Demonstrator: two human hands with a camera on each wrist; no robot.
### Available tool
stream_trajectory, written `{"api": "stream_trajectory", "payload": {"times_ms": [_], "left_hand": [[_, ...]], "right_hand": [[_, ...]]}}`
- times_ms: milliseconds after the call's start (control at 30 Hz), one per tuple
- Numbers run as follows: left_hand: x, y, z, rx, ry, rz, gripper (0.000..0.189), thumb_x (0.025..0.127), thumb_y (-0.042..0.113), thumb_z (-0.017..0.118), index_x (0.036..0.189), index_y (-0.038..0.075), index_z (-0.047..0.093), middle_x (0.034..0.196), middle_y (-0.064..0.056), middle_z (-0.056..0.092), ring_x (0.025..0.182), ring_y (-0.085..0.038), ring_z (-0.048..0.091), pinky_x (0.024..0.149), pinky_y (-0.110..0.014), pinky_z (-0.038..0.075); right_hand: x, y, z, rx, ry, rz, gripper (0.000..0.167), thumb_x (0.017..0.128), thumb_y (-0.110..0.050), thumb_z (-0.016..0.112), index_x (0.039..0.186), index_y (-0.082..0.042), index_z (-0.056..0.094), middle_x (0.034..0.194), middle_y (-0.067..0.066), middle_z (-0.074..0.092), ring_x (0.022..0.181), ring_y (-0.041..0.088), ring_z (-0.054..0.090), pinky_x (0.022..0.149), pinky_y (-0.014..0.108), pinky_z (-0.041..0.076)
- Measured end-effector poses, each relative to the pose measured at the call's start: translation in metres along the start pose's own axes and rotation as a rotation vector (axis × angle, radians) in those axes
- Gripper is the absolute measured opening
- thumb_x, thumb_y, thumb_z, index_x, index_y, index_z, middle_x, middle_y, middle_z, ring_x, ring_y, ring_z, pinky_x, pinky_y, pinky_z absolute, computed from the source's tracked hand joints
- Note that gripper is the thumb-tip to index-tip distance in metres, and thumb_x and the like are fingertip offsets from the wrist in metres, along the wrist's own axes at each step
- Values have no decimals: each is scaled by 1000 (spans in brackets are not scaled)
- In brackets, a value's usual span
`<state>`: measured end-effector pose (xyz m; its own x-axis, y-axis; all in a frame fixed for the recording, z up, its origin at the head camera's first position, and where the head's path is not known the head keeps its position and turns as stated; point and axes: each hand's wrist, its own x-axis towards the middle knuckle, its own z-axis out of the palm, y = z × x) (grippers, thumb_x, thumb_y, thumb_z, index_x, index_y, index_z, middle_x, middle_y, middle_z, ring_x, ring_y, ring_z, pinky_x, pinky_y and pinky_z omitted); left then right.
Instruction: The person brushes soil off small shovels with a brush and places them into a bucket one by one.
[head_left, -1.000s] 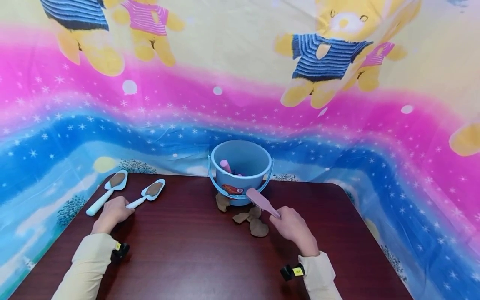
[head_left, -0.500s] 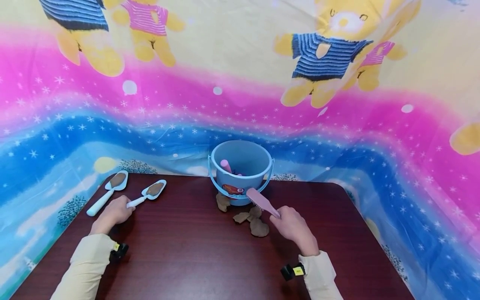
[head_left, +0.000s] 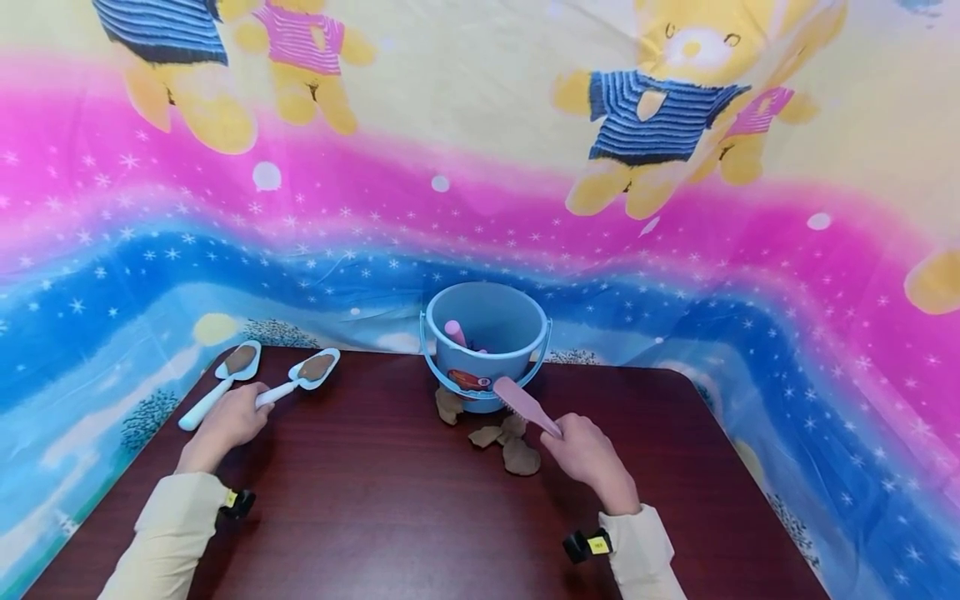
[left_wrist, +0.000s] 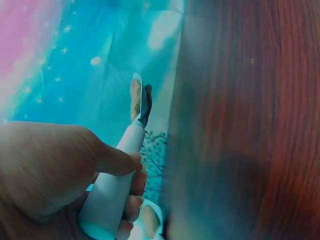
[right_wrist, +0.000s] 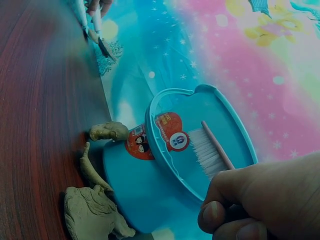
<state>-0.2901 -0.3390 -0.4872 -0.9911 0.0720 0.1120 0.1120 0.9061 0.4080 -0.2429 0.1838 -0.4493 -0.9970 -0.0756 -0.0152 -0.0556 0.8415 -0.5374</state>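
Observation:
My left hand [head_left: 234,417] grips the white handle of a toy shovel [left_wrist: 107,197]; a lump of brown clay [head_left: 317,367] lies on its blade. Left of it, a second toy shovel [head_left: 204,405] carries another clay lump [head_left: 240,359] at the table's left edge. In my right hand [head_left: 588,454] is a pink brush [head_left: 527,406], its white bristles [right_wrist: 205,152] showing in the right wrist view. The brush overlaps the lower front of a blue bucket [right_wrist: 135,185] in the head view. Several brown clay pieces [head_left: 521,457] lie before the bucket.
The bucket stands at the back of the dark wooden table [head_left: 375,500], its handle folded down in front. A pink rod-like end [head_left: 454,332] sticks up inside it. Behind the table hangs a printed bear cloth [head_left: 480,200].
The left hand has lifted the shovel, and its blade with the clay has moved up and slightly right. The right hand and brush stay nearly still.

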Motion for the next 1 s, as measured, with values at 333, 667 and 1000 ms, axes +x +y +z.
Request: {"api": "stream_trajectory", "payload": {"times_ms": [333, 667, 1000], "left_hand": [[-12, 37, -8, 79, 64, 100, 23, 91, 5, 73, 108, -8, 66, 86, -18, 70, 68, -27, 61, 69, -52, 51], [-25, 87, 1, 144, 29, 307, 24, 85, 7, 81, 107, 0, 72, 89, -9, 72, 75, -20, 63, 74, -46, 56], [-38, 141, 11, 126, -42, 459, 23, 86, 10, 80, 108, 6, 74, 94, -3, 73, 82, -18, 67, 77, -41, 57]], "right_hand": [[-1, -2, 0, 35, -14, -9, 28, 94, -15, 65, 67, -9, 59, 56, 4, 45, 48, 18, 43, 47, 30, 37], [-4, -10, -1, 46, -26, -36, 31, 94, -13, 62, 64, -9, 57, 55, 1, 42, 48, 16, 40, 47, 29, 35], [-8, -20, -2, 72, -43, -97, 35, 95, -14, 62, 61, -10, 58, 52, -2, 40, 47, 13, 36, 46, 27, 31]]}}
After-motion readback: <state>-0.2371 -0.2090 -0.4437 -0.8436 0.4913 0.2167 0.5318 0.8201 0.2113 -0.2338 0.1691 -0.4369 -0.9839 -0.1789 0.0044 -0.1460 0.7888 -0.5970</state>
